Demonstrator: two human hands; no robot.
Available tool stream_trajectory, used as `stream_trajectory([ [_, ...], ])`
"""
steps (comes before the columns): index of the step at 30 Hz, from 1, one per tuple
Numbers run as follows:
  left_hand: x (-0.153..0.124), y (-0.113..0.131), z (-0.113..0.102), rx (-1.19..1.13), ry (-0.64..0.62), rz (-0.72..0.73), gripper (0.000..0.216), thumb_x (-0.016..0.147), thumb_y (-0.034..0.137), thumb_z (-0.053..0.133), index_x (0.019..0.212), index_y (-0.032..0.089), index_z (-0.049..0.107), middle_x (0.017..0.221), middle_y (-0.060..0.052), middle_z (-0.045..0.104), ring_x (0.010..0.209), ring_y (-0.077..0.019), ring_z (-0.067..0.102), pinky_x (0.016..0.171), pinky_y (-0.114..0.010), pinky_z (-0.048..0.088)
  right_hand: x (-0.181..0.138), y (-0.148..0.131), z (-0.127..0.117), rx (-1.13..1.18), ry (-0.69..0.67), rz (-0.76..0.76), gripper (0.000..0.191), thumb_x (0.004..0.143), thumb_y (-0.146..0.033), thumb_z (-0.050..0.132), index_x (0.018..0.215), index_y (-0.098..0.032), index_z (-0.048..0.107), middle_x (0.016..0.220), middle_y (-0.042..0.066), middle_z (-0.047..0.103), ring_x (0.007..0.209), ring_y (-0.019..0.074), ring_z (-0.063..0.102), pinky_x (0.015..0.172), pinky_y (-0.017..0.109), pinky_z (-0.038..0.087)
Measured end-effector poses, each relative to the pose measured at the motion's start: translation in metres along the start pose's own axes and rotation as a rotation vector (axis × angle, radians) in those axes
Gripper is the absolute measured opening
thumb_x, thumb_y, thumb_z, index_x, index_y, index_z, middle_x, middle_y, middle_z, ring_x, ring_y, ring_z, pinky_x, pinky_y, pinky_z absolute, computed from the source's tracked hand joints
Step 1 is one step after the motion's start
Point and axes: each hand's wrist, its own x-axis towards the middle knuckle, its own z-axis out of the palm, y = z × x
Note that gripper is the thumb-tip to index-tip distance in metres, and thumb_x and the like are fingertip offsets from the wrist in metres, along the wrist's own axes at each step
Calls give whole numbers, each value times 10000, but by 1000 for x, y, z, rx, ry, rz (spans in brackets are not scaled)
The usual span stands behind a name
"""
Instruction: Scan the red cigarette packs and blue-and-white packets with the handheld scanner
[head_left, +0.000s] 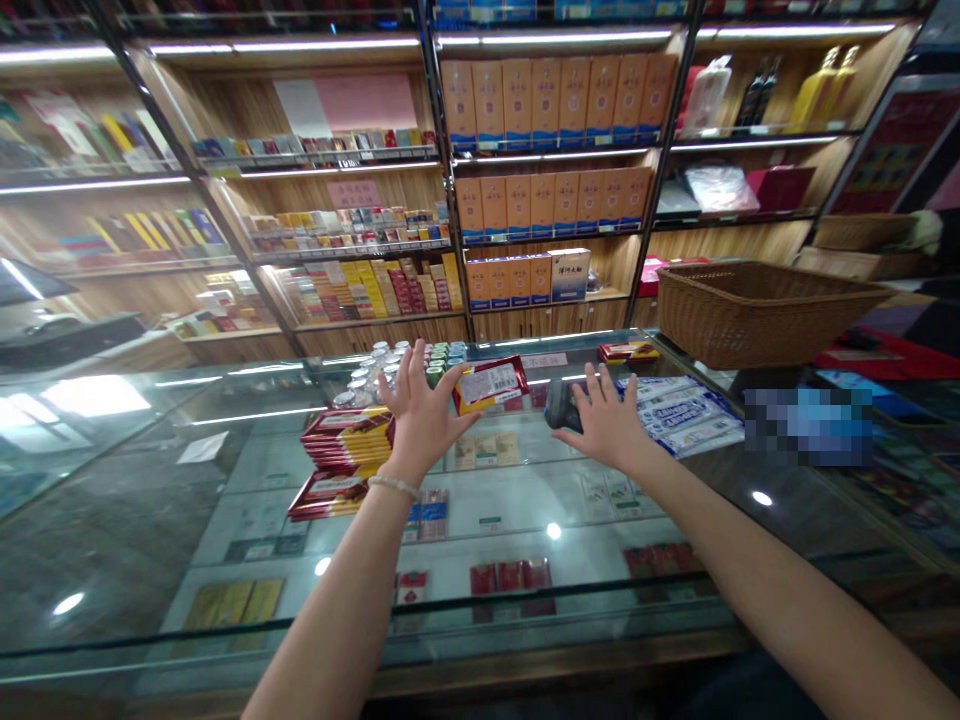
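My left hand [426,418] is over the glass counter with its fingers spread. Its index finger and thumb are at the left end of a red and yellow packet [493,383] with a white barcode label; whether they touch it I cannot tell. Stacked red and yellow packets [341,445], perhaps chocolate bars, lie just left of this hand. My right hand [611,425], fingers also apart, is beside a dark grey device [561,404] that it partly hides. Blue and white packs [686,415] lie to the right of that hand.
Small lidded tubs [367,375] stand behind my left hand. A wicker basket [750,320] is on the right of the glass counter [517,500]. Cigarette packs show beneath the glass. Wall shelves with orange boxes [555,100] rise behind. A red packet [628,352] lies farther back.
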Motion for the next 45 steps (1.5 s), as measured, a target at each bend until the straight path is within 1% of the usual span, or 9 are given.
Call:
stream_trajectory([
  [4, 0, 2, 0, -4, -11, 4, 702, 724, 521, 903, 1354, 311, 676, 1760, -188, 155, 1607, -470, 160, 1240, -746, 38, 4, 3, 5, 76, 62, 6, 989, 927, -808, 423, 1597, -80, 420, 1709, 295, 247, 1586, 489, 191, 1180, 815, 112],
  [8, -1, 5, 1, -51, -8, 12, 697, 719, 535, 903, 1342, 309, 687, 1759, -187, 152, 1604, -481, 161, 1237, -757, 45, 12, 8, 6, 242, 211, -31, 947, 914, -775, 505, 1633, -177, 358, 1719, 224, 280, 1597, 411, 210, 1222, 741, 142],
  [11, -2, 7, 1, -99, -14, 36, 686, 729, 558, 889, 1339, 317, 690, 1763, -171, 143, 1606, -478, 152, 1242, -751, 43, 14, 10, 4, 338, 309, -65, 911, 883, -722, 617, 1625, -257, 367, 1711, 169, 304, 1589, 376, 232, 1243, 665, 180],
  [16, -4, 12, 1, -155, -37, 105, 703, 723, 602, 880, 1344, 330, 691, 1763, -165, 134, 1608, -477, 145, 1243, -749, 40, 13, 11, 0, 392, 359, -141, 875, 846, -691, 697, 1590, -324, 416, 1689, 146, 316, 1578, 389, 233, 1232, 662, 191],
  [22, -6, 16, 3, -163, -78, 145, 715, 708, 548, 909, 1347, 310, 695, 1759, -189, 132, 1606, -493, 132, 1229, -767, 37, 12, 11, 0, 415, 371, -196, 749, 838, -604, 756, 1498, -332, 527, 1692, 135, 308, 1587, 389, 217, 1239, 663, 194],
  [27, -6, 16, 4, -150, -123, 141, 717, 719, 527, 906, 1366, 312, 684, 1759, -191, 141, 1608, -489, 132, 1224, -771, 28, 12, 13, -3, 407, 355, -236, 745, 812, -570, 788, 1470, -314, 548, 1685, 141, 327, 1577, 393, 237, 1230, 673, 214],
  [31, -6, 18, 3, -135, -134, 140, 729, 717, 526, 910, 1376, 320, 677, 1744, -210, 182, 1612, -470, 136, 1224, -763, 33, 9, 13, -11, 392, 424, -281, 674, 799, -535, 803, 1388, -285, 592, 1666, 151, 361, 1568, 389, 259, 1241, 680, 178],
  [40, -7, 25, -3, -106, -124, 170, 916, 763, 488, 882, 1567, 296, 489, 1755, -223, 146, 1613, -465, 144, 1238, -746, 12, -1, 4, -32, 378, 559, -351, 638, 805, -479, 777, 1348, -225, 558, 1636, 189, 401, 1569, 377, 271, 1270, 648, 137],
  [45, -8, 32, -6, -102, -98, 241, 860, 730, 501, 906, 1492, 292, 566, 1749, -221, 179, 1609, -448, 182, 1256, -716, 4, -4, 1, -37, 340, 509, -363, 596, 820, -467, 752, 1339, -244, 563, 1654, 162, 392, 1583, 375, 247, 1276, 643, 110],
])
